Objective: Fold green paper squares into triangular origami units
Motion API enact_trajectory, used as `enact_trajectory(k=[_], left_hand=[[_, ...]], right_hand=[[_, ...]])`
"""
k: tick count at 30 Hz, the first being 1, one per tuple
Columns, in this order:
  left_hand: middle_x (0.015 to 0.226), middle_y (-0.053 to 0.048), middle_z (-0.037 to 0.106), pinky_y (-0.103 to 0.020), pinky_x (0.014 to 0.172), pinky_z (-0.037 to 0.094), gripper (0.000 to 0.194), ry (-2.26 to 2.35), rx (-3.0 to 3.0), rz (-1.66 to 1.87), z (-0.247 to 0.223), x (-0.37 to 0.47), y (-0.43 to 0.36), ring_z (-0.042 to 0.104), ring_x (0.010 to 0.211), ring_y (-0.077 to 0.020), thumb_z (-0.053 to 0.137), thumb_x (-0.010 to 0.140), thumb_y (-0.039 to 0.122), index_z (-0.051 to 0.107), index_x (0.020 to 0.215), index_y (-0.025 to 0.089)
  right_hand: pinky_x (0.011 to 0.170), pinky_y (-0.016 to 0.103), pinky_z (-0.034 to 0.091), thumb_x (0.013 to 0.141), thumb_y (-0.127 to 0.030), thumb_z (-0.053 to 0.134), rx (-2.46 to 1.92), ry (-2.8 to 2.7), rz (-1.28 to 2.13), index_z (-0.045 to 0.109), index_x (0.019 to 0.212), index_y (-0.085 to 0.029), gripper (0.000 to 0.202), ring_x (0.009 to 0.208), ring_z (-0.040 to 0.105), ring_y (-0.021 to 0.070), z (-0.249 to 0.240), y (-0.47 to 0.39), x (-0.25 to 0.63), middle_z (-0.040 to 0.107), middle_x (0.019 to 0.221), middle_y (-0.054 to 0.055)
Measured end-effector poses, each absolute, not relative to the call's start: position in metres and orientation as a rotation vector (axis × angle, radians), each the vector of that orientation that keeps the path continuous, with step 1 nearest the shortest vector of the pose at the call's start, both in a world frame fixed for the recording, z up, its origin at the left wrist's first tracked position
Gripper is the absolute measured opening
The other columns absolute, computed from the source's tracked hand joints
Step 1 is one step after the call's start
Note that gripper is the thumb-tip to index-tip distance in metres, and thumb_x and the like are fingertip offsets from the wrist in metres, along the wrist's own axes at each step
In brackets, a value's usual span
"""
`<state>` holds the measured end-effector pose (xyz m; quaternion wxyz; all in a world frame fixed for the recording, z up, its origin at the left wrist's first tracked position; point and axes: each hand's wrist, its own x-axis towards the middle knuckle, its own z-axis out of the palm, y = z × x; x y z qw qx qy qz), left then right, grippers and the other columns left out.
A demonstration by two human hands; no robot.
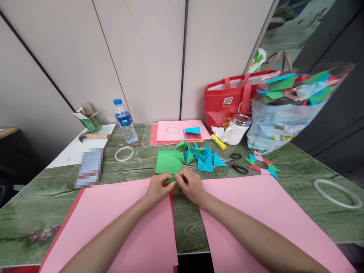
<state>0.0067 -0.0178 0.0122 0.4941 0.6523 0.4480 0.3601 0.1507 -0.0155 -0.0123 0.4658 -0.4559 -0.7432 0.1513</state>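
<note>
Between my two hands is a small folded piece of green paper [171, 179]. My left hand [158, 186] pinches its left end, and the fingers of my right hand [191, 184] close on its right end, covering much of it. Just beyond my hands lies a stack of green paper squares [168, 162]. Beside the stack, to the right, is a heap of folded blue and green paper pieces [205, 156]. Large pink sheets [119, 220] lie beneath my forearms, with a strip of table showing between them.
Scissors [239, 168], a yellow glue stick [218, 141] and a white mug [235, 131] stand or lie back right, near a red bag [222, 102] and a plastic bag of folded papers [284, 125]. A water bottle [125, 121], hammer [95, 136] and white ring [124, 154] are left.
</note>
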Motion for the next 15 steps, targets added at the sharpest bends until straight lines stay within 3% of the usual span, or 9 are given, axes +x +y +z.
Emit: enact_trajectory(k=[8,15], left_hand=[[0.056,-0.006,0.066,-0.029,0.046,0.051,0.029,0.795,1.251,0.735,0.009,0.0,-0.014,0.064,0.049,-0.0195,0.065,0.066,0.037,0.053,0.069,0.011],[0.048,-0.002,0.063,-0.026,0.046,0.049,0.026,0.995,1.348,0.869,0.012,-0.001,-0.007,0.06,0.043,-0.0158,0.064,0.066,0.036,0.055,0.066,0.012]], right_hand=[[0.05,0.023,0.034,0.083,-0.033,0.042,-1.044,-1.837,0.561,0.049,0.068,-0.021,0.02,0.048,0.045,0.0109,-0.014,-0.019,0.152,0.05,0.055,-0.002],[0.048,0.023,0.033,0.081,-0.036,0.046,-1.063,-1.833,0.675,0.05,0.063,-0.021,0.024,0.044,0.045,0.0107,-0.009,-0.014,0.154,0.049,0.049,-0.003]])
